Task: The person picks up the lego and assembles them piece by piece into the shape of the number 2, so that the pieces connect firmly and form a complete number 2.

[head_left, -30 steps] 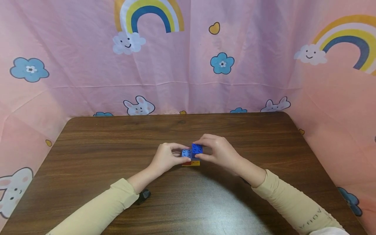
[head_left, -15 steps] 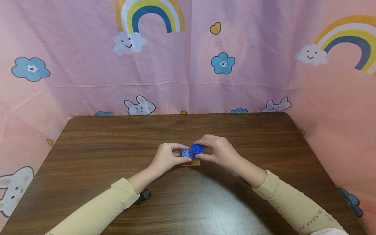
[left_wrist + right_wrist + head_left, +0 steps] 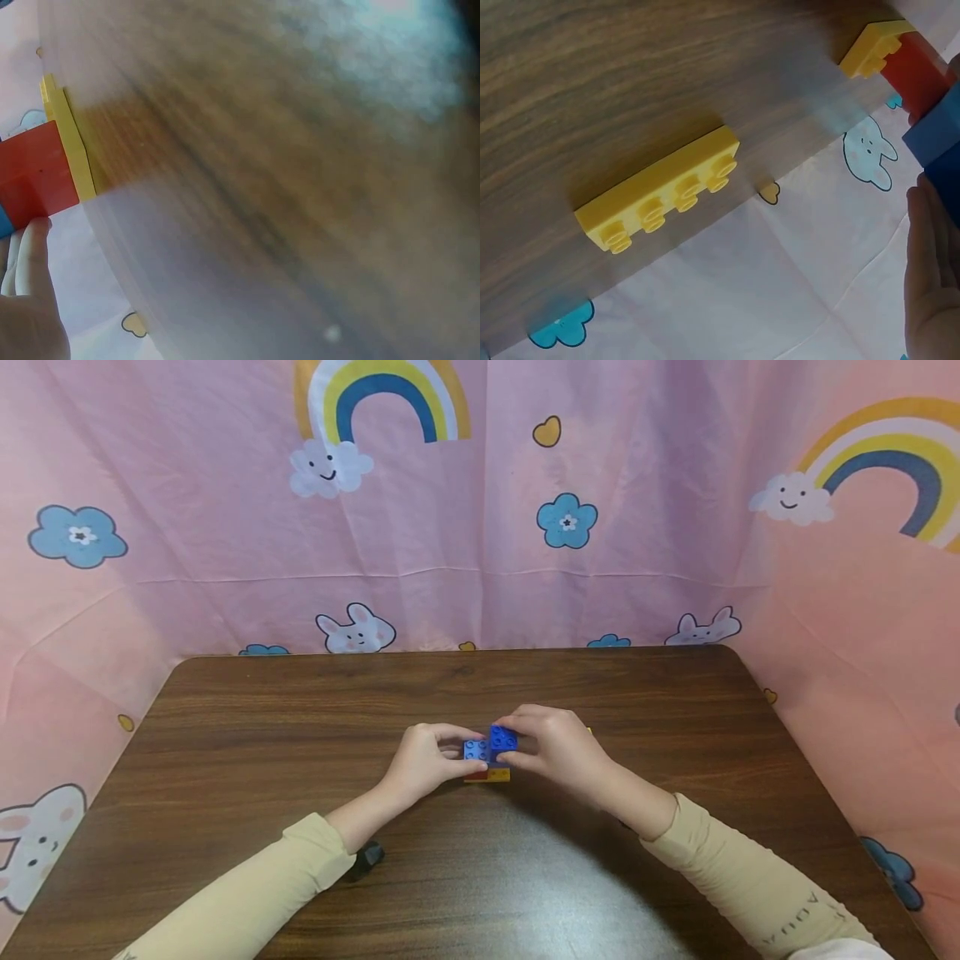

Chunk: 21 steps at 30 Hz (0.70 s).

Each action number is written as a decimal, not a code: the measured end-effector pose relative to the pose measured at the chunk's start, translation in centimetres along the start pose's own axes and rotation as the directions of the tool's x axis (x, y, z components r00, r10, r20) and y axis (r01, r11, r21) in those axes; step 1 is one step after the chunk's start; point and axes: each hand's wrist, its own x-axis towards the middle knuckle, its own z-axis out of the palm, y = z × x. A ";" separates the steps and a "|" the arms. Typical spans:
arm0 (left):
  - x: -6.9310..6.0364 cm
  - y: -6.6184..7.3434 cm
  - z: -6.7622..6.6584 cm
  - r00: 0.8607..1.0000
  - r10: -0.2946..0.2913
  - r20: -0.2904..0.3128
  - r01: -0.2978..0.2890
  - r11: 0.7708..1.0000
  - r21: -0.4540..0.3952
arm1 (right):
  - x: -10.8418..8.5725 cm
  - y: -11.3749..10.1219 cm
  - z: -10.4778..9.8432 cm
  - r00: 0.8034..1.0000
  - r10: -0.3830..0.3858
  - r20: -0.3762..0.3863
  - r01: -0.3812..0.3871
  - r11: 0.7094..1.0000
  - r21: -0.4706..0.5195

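Observation:
In the head view a small stack stands mid-table: a yellow base point(image 3: 499, 774), a red block point(image 3: 37, 169) on it, and a lighter blue block point(image 3: 476, 749) above. The left hand point(image 3: 426, 766) grips the stack's left side with thumb and fingers. The right hand point(image 3: 558, 750) pinches a dark blue block point(image 3: 503, 738) at the stack's upper right. In the right wrist view the dark blue block point(image 3: 946, 180) meets the lighter blue one point(image 3: 936, 133); whether they are locked together I cannot tell.
A separate long yellow brick point(image 3: 660, 184) lies on the table beyond the right hand, mostly hidden in the head view. A small dark object point(image 3: 367, 860) lies by the left sleeve. Patterned pink cloth point(image 3: 480, 527) hangs behind the table point(image 3: 300, 693).
Both hands keep their hold, with hardly any movement. A yellow edge now shows behind the right hand in the head view.

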 end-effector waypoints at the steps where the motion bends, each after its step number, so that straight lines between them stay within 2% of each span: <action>1: 0.0 0.0 0.0 1.000 0.001 0.000 -0.001 1.000 0.000 | 0.0 0.0 0.1 1.000 -0.013 -0.008 0.013 1.000 -0.012; 4: 0.0 0.0 0.0 1.000 0.001 -0.002 -0.001 1.000 -0.004 | 0.0 0.1 0.2 1.000 -0.021 -0.020 0.020 1.000 -0.015; 14: 0.0 -0.2 0.0 1.000 0.003 -0.001 -0.003 1.000 0.010 | 0.1 0.3 0.4 0.997 0.079 -0.016 -0.077 0.992 0.095; 21: 0.0 -0.2 0.0 1.000 0.001 0.001 -0.001 1.000 0.008 | 0.1 0.4 0.5 0.994 0.107 -0.005 -0.106 0.988 0.108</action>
